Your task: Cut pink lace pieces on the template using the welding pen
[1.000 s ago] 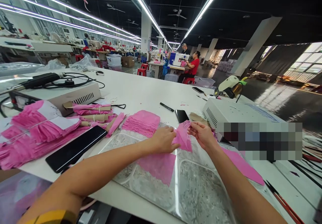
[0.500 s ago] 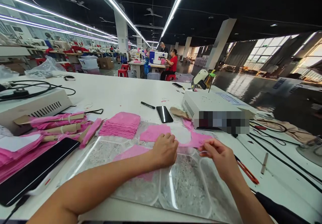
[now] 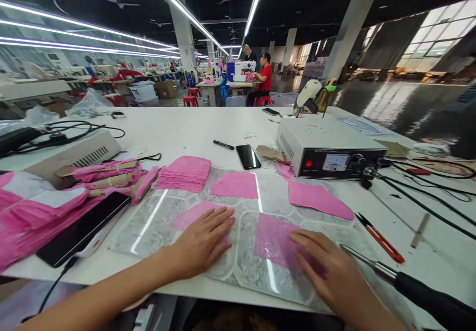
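Note:
My left hand [image 3: 204,241] lies flat, palm down, on a pink fabric piece [image 3: 186,214] on the clear patterned mat [image 3: 245,279]. The hand covers much of that piece. Fingers outstretched, my right hand [image 3: 329,266] rests over the right edge of another thin pink fabric piece [image 3: 273,239] spread on the mat. Beyond the hands lie a pink fabric stack [image 3: 184,173], a smaller pink pile [image 3: 234,184] and a pink pile with a slanted edge [image 3: 320,198]. Right of my right hand is a black-handled tool with a metal tip [image 3: 386,271].
Orange-handled snips [image 3: 385,241] lie at the right. A control box with a meter [image 3: 330,142] stands behind, cables running rightward. A phone [image 3: 248,157] and a pen [image 3: 223,145] lie mid-table. Pink bundles [image 3: 107,177] and a large black phone [image 3: 85,227] are at left.
My left hand has opened from a fist and come nearer me. My right hand has left its pinch on the far pink fabric and moved nearer, onto a pink piece now spread on the mat.

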Demonstrator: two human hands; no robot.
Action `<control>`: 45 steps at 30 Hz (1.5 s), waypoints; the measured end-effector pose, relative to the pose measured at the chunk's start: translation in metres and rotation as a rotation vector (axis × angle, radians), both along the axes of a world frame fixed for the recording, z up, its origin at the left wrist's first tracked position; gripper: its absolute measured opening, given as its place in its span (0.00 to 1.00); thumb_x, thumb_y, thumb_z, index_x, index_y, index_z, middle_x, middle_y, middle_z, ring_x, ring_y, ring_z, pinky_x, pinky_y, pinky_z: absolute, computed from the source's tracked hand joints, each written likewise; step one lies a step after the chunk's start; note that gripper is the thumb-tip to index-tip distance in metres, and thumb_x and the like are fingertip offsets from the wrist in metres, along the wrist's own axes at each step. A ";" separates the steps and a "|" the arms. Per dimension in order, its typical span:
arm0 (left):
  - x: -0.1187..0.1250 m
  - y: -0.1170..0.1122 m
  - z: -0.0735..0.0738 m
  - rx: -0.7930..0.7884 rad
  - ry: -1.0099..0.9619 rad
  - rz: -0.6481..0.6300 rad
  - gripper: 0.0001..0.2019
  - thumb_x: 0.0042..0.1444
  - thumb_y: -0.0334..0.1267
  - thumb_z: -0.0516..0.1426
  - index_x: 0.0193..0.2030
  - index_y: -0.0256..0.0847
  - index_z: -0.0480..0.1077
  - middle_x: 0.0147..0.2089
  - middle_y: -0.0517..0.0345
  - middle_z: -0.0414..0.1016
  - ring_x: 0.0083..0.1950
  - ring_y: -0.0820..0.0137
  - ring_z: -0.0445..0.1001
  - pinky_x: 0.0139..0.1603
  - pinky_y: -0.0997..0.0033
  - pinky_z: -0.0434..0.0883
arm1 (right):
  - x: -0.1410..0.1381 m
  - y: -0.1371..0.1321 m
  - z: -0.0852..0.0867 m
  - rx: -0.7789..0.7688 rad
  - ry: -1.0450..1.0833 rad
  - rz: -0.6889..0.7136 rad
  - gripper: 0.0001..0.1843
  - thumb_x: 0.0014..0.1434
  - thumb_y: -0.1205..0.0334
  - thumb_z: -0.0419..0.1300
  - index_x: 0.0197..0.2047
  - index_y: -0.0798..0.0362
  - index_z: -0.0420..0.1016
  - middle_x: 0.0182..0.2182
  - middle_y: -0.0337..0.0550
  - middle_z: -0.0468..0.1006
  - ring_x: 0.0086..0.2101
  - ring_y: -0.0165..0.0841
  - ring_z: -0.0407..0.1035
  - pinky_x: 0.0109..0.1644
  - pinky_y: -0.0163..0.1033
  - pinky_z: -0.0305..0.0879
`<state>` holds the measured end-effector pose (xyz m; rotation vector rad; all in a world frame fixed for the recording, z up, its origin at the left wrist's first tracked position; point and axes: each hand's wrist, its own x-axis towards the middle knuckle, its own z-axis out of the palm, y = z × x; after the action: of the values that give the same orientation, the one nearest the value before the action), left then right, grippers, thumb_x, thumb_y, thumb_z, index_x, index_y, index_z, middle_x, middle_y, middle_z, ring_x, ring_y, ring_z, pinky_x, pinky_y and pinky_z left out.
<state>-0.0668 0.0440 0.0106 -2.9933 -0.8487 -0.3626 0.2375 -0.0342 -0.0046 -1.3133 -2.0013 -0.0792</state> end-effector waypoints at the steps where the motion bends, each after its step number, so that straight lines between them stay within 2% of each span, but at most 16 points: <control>1: -0.005 -0.005 -0.005 -0.027 0.035 0.040 0.25 0.68 0.42 0.49 0.68 0.36 0.54 0.70 0.43 0.56 0.71 0.56 0.55 0.68 0.51 0.59 | -0.004 0.004 -0.004 0.026 -0.056 0.050 0.16 0.62 0.61 0.56 0.52 0.46 0.75 0.46 0.44 0.80 0.46 0.35 0.75 0.49 0.40 0.74; 5: -0.004 -0.025 -0.022 -0.143 0.139 0.132 0.33 0.67 0.48 0.50 0.73 0.38 0.45 0.73 0.44 0.47 0.73 0.52 0.47 0.70 0.44 0.52 | -0.014 0.014 -0.018 0.050 -0.255 0.247 0.23 0.61 0.58 0.58 0.60 0.44 0.70 0.55 0.42 0.76 0.54 0.38 0.71 0.56 0.45 0.71; 9: 0.017 -0.032 -0.022 -0.210 0.170 0.202 0.35 0.66 0.53 0.49 0.72 0.33 0.46 0.73 0.42 0.45 0.74 0.51 0.44 0.71 0.45 0.50 | -0.017 0.016 -0.020 0.087 -0.340 0.359 0.29 0.60 0.54 0.60 0.64 0.46 0.65 0.56 0.41 0.74 0.55 0.39 0.70 0.56 0.45 0.71; 14: 0.033 -0.040 -0.014 -0.252 0.188 0.279 0.38 0.65 0.59 0.47 0.71 0.30 0.48 0.73 0.40 0.44 0.73 0.48 0.44 0.70 0.44 0.51 | -0.010 0.018 -0.014 0.183 -0.399 0.356 0.28 0.59 0.52 0.60 0.61 0.48 0.68 0.56 0.41 0.74 0.54 0.41 0.71 0.52 0.45 0.73; 19: 0.031 -0.049 -0.015 -0.164 0.209 0.285 0.37 0.64 0.55 0.51 0.71 0.31 0.49 0.72 0.36 0.45 0.72 0.44 0.47 0.66 0.41 0.59 | 0.001 0.011 -0.007 0.182 -0.389 0.296 0.23 0.59 0.54 0.61 0.56 0.51 0.73 0.54 0.41 0.76 0.53 0.39 0.72 0.53 0.44 0.74; 21: 0.034 -0.039 -0.010 -0.110 0.199 0.285 0.34 0.63 0.50 0.54 0.70 0.32 0.54 0.71 0.34 0.50 0.71 0.42 0.52 0.63 0.41 0.63 | 0.004 0.007 -0.005 0.184 -0.316 0.279 0.21 0.59 0.58 0.60 0.56 0.52 0.73 0.52 0.43 0.78 0.53 0.38 0.71 0.55 0.43 0.73; 24: 0.055 -0.008 0.009 -0.087 0.148 0.230 0.20 0.61 0.36 0.56 0.60 0.36 0.67 0.64 0.38 0.65 0.65 0.45 0.64 0.60 0.44 0.66 | 0.007 0.002 -0.004 0.209 -0.135 0.207 0.18 0.60 0.64 0.58 0.54 0.54 0.73 0.49 0.47 0.79 0.52 0.36 0.72 0.58 0.42 0.71; 25: 0.067 0.006 0.017 -0.121 0.120 0.188 0.14 0.60 0.32 0.55 0.53 0.36 0.72 0.59 0.41 0.71 0.61 0.49 0.69 0.58 0.46 0.67 | 0.009 0.001 -0.005 0.218 -0.069 0.181 0.17 0.60 0.66 0.57 0.53 0.54 0.74 0.47 0.47 0.80 0.51 0.35 0.73 0.57 0.41 0.71; 27: 0.098 0.034 0.031 -0.196 0.092 0.119 0.08 0.61 0.29 0.54 0.40 0.36 0.75 0.49 0.46 0.75 0.50 0.57 0.74 0.52 0.54 0.71 | 0.012 0.000 -0.007 0.238 0.053 0.132 0.16 0.60 0.68 0.56 0.51 0.55 0.74 0.43 0.47 0.81 0.46 0.32 0.75 0.54 0.37 0.73; 29: 0.133 0.061 0.038 -0.219 0.086 0.064 0.06 0.61 0.30 0.56 0.39 0.38 0.75 0.45 0.51 0.75 0.46 0.63 0.74 0.50 0.62 0.71 | 0.014 0.000 -0.009 0.241 0.139 0.099 0.15 0.60 0.70 0.56 0.50 0.55 0.74 0.40 0.46 0.81 0.43 0.31 0.76 0.50 0.33 0.74; 31: 0.168 0.084 0.037 -0.245 0.080 -0.001 0.05 0.61 0.31 0.56 0.40 0.39 0.75 0.45 0.52 0.74 0.49 0.65 0.72 0.51 0.66 0.70 | 0.016 -0.001 -0.010 0.232 0.184 0.088 0.15 0.59 0.71 0.56 0.50 0.54 0.74 0.39 0.46 0.81 0.41 0.31 0.76 0.47 0.33 0.75; 33: 0.196 0.102 0.029 -0.276 0.090 -0.059 0.04 0.60 0.31 0.58 0.40 0.39 0.74 0.46 0.52 0.73 0.51 0.65 0.71 0.53 0.65 0.69 | 0.017 -0.001 -0.010 0.221 0.205 0.087 0.15 0.59 0.72 0.56 0.49 0.54 0.74 0.38 0.46 0.81 0.40 0.32 0.77 0.46 0.33 0.76; 36: 0.222 0.119 0.015 -0.354 0.135 -0.124 0.07 0.62 0.37 0.59 0.44 0.37 0.72 0.48 0.52 0.73 0.49 0.66 0.73 0.51 0.60 0.72 | 0.017 -0.002 -0.010 0.190 0.231 0.073 0.15 0.59 0.72 0.56 0.49 0.54 0.73 0.38 0.47 0.81 0.39 0.33 0.77 0.45 0.35 0.77; 40: 0.227 0.129 0.004 -0.459 0.155 -0.146 0.14 0.65 0.42 0.56 0.53 0.37 0.69 0.53 0.50 0.71 0.50 0.64 0.73 0.50 0.57 0.74 | 0.016 -0.002 -0.011 0.159 0.276 0.076 0.15 0.59 0.72 0.56 0.49 0.53 0.73 0.37 0.46 0.81 0.38 0.32 0.77 0.43 0.34 0.77; 45: 0.223 0.138 0.006 -0.605 0.163 -0.133 0.15 0.65 0.42 0.56 0.54 0.37 0.68 0.53 0.50 0.71 0.49 0.64 0.74 0.49 0.57 0.74 | 0.017 -0.002 -0.011 0.150 0.302 0.091 0.15 0.59 0.73 0.56 0.48 0.54 0.73 0.36 0.45 0.81 0.37 0.31 0.77 0.42 0.32 0.76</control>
<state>0.1560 0.1816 0.0163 -3.5701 -0.8727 0.1801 0.2544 -0.0362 -0.0151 -1.0685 -1.7588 0.0115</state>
